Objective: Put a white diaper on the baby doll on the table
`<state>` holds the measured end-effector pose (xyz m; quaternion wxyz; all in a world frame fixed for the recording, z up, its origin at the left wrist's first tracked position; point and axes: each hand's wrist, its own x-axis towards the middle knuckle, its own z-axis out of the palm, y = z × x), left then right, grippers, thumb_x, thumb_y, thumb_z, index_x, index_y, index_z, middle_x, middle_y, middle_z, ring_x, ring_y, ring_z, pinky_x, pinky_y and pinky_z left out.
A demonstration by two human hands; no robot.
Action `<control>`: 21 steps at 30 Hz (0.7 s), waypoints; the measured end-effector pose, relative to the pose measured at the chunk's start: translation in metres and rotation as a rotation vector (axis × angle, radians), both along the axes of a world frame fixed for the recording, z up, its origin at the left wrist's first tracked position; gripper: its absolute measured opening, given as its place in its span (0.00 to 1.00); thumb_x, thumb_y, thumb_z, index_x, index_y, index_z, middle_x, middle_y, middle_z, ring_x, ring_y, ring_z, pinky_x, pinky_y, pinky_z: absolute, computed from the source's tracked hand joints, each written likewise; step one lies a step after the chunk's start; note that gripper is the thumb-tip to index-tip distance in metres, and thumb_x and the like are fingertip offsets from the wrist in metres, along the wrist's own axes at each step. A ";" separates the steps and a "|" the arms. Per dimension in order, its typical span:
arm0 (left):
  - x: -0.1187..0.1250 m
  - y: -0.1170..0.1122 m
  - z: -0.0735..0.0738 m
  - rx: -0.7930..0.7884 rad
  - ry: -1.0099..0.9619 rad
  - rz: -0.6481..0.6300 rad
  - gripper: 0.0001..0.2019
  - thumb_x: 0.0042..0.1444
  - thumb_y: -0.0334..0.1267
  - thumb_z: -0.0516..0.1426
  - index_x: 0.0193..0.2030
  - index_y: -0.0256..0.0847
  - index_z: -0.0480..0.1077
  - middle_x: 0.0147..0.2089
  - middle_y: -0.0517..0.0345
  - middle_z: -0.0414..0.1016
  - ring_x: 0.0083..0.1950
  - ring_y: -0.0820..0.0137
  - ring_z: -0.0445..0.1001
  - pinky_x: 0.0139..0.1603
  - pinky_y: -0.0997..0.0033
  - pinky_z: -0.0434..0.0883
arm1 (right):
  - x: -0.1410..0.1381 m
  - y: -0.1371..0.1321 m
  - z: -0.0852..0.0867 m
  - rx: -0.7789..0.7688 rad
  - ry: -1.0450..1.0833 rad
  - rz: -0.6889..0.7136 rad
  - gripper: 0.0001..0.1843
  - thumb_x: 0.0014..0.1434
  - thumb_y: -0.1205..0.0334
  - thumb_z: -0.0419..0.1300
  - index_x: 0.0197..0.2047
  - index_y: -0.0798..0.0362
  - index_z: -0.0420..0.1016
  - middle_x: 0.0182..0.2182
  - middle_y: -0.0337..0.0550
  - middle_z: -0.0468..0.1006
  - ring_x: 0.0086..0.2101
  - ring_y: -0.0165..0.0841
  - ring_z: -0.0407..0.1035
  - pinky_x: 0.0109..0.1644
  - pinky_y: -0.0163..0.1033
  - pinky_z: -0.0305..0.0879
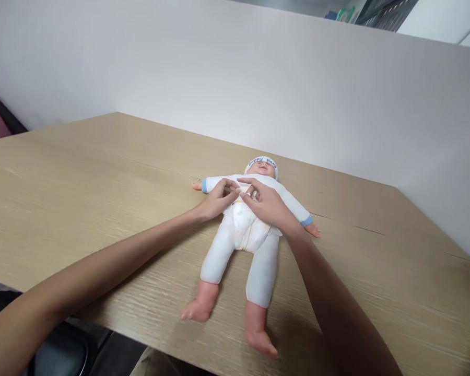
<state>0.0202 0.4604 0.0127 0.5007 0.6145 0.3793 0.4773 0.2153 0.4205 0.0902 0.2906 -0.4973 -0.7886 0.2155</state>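
A baby doll [243,235] in a white suit with blue cuffs and a white cap lies on its back on the wooden table [82,198], arms spread, bare feet toward me. My left hand [217,201] and my right hand [268,203] meet over the doll's chest. The fingers of both hands pinch the front of the white suit at the chest, thumbs and forefingers close together. The doll's head points toward the wall.
A plain white partition wall [297,94] rises behind the table. The table's near edge runs under my forearms, with a dark chair seat [58,355] below it at the lower left. Shelving shows above the wall at the top right.
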 end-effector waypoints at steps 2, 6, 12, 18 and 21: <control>0.000 0.000 -0.007 0.078 0.004 0.001 0.21 0.65 0.57 0.65 0.51 0.43 0.70 0.46 0.57 0.73 0.43 0.68 0.72 0.44 0.68 0.68 | 0.000 0.002 -0.001 -0.011 0.035 -0.010 0.22 0.72 0.57 0.60 0.67 0.43 0.79 0.41 0.38 0.82 0.35 0.34 0.69 0.46 0.41 0.64; 0.000 0.001 -0.011 0.044 0.006 -0.091 0.24 0.66 0.64 0.63 0.45 0.43 0.68 0.34 0.64 0.66 0.33 0.71 0.63 0.34 0.69 0.61 | 0.001 0.004 -0.002 -0.051 0.038 -0.054 0.23 0.68 0.58 0.60 0.64 0.45 0.81 0.40 0.38 0.81 0.34 0.33 0.68 0.44 0.41 0.64; 0.000 0.004 -0.006 0.024 0.045 -0.055 0.25 0.63 0.64 0.64 0.43 0.43 0.67 0.33 0.64 0.66 0.33 0.70 0.64 0.34 0.69 0.62 | 0.003 0.012 -0.003 -0.044 0.025 -0.096 0.24 0.63 0.65 0.58 0.60 0.49 0.81 0.32 0.35 0.73 0.34 0.34 0.68 0.43 0.40 0.63; -0.009 -0.042 0.017 0.175 0.133 0.260 0.16 0.71 0.52 0.59 0.53 0.45 0.65 0.53 0.54 0.75 0.39 0.69 0.70 0.44 0.67 0.70 | -0.003 -0.033 0.014 0.180 -0.014 -0.156 0.21 0.62 0.70 0.57 0.55 0.49 0.82 0.40 0.43 0.77 0.41 0.39 0.71 0.48 0.44 0.66; -0.022 -0.084 0.036 0.331 0.267 0.092 0.13 0.75 0.51 0.56 0.53 0.45 0.69 0.54 0.53 0.78 0.40 0.67 0.71 0.46 0.64 0.70 | 0.001 -0.089 0.013 0.127 -0.041 -0.051 0.14 0.65 0.64 0.64 0.54 0.46 0.80 0.44 0.43 0.80 0.42 0.40 0.75 0.48 0.44 0.69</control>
